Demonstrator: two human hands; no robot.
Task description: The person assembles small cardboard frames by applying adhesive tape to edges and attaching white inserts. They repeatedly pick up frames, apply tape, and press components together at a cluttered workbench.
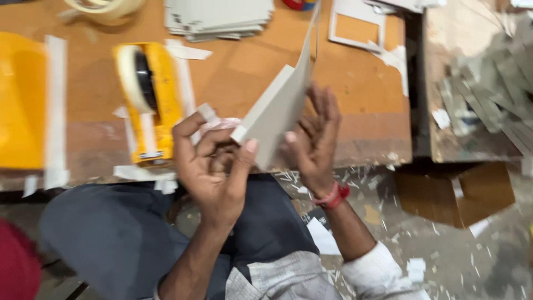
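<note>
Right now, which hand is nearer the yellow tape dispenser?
Left. The left hand sits just beside the yellow tape dispenser; the right hand is beyond the grey board.
</note>
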